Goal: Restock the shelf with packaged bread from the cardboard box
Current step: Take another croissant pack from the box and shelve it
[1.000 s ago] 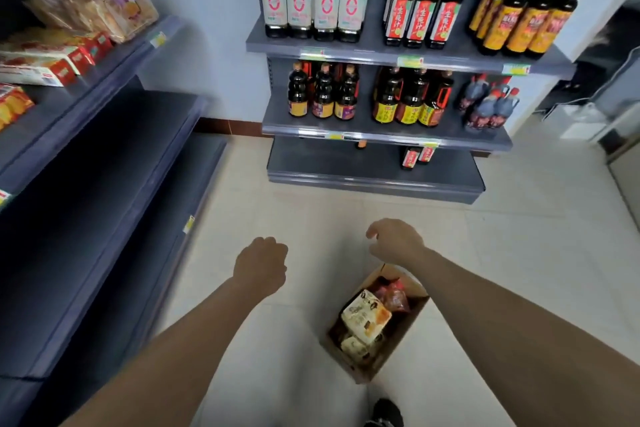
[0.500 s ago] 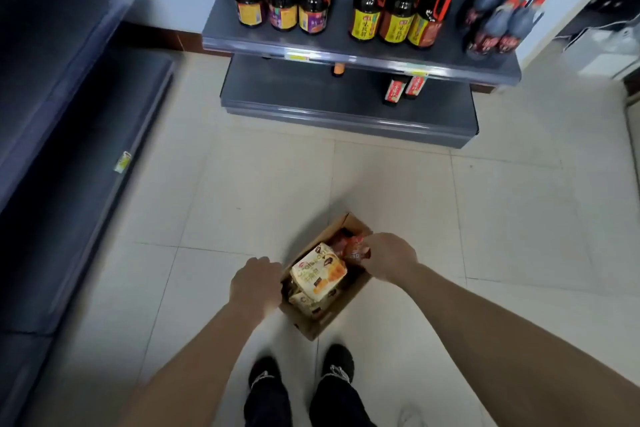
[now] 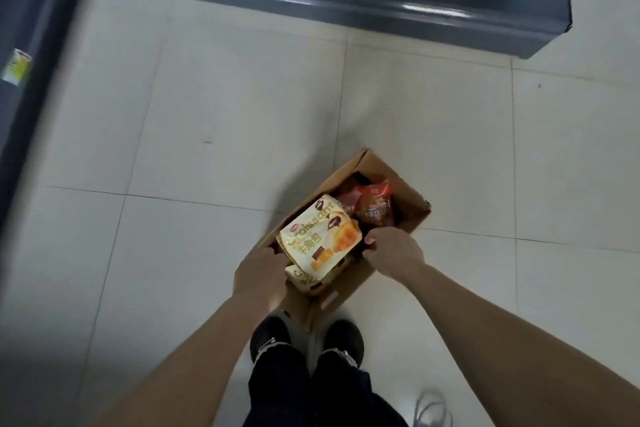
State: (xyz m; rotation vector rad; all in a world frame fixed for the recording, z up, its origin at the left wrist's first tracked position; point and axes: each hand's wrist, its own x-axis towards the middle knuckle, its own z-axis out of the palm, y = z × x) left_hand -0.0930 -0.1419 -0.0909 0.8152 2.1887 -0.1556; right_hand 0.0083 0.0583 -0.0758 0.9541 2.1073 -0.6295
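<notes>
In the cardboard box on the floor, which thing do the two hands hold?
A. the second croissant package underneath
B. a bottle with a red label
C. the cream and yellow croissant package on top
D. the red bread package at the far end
C: the left hand and right hand grip opposite edges of the croissant package lying on top in the cardboard box.

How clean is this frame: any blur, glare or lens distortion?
Head view: motion blur smears the left shelf edge and its price tag; a glare streak runs along the bottom shelf lip; the croissant bag print is readable; wide-angle stretch swells the forearms.
</notes>
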